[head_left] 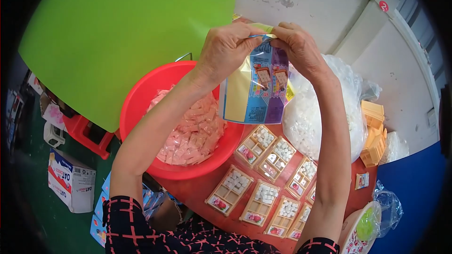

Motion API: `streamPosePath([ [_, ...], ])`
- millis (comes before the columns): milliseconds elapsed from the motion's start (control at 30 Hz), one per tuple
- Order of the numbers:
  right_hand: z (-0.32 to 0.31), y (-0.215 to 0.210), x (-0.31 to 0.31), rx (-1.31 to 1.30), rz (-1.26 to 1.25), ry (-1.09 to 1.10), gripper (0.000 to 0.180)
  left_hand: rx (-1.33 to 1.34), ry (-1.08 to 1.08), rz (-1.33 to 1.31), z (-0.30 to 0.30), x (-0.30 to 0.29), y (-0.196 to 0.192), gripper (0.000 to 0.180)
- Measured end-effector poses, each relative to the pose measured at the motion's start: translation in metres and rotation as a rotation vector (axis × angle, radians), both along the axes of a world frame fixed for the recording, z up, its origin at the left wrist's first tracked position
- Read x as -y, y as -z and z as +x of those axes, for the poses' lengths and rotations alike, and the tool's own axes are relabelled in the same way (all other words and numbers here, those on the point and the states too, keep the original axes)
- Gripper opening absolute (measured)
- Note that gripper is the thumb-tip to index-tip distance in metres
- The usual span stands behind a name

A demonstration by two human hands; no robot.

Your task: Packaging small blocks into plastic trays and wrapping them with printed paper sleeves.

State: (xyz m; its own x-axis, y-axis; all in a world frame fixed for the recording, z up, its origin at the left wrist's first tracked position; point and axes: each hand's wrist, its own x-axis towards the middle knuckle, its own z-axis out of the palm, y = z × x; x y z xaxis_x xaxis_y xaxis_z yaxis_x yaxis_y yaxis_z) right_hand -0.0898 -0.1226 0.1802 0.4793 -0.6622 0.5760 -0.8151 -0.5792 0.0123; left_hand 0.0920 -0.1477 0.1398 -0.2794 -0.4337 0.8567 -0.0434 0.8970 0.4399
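My left hand (227,49) and my right hand (301,49) are raised over the far part of the red table. Both pinch the top edge of a flat printed plastic bag (261,87), coloured yellow, blue and purple, which hangs down between them. The fingertips nearly meet at its top, where a yellow-green fold shows. Below it, shallow divided trays (233,183) stand in rows, with small white cubes in one part and a printed pink packet at one end. My right forearm hides some of them. Behind the bag, to the left, is a red basin (129,99) full of small pink packets (190,131).
A big clear bag (325,113) of white pieces stands right of the trays, beside stacked yellow-orange plastic trays (373,136). A floral bowl (351,235) sits at the lower right. Cartons (70,181) lie on the floor at left. A green panel (127,28) rises behind the basin.
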Motion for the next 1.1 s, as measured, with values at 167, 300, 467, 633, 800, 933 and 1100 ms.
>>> streamPosePath([
  [167,0.014,0.021,-0.014,0.587,0.094,-0.155,0.022,-0.102,-0.049,0.236,-0.003,-0.008,0.005,0.01],
  [300,0.017,0.031,-0.01,0.681,0.026,-0.209,0.015,-0.1,-0.047,0.153,-0.006,-0.015,0.004,0.009],
  [467,0.009,0.023,-0.015,0.525,0.088,-0.239,0.003,-0.143,0.027,0.18,-0.011,-0.02,0.006,0.009],
  [633,0.004,0.018,-0.018,0.68,0.46,-0.233,0.003,0.062,-0.073,0.129,-0.007,-0.019,0.002,0.015],
  [800,0.016,0.028,-0.018,0.784,0.197,-0.241,0.023,-0.068,-0.089,0.287,-0.02,-0.016,0.009,0.017],
  [933,0.024,0.037,-0.025,0.277,-0.306,0.012,0.043,-0.18,-0.032,0.402,-0.026,-0.014,0.005,0.02],
  [1100,0.019,0.051,-0.038,0.156,-0.439,-0.041,0.041,-0.291,0.068,0.565,-0.033,-0.004,0.015,0.021],
])
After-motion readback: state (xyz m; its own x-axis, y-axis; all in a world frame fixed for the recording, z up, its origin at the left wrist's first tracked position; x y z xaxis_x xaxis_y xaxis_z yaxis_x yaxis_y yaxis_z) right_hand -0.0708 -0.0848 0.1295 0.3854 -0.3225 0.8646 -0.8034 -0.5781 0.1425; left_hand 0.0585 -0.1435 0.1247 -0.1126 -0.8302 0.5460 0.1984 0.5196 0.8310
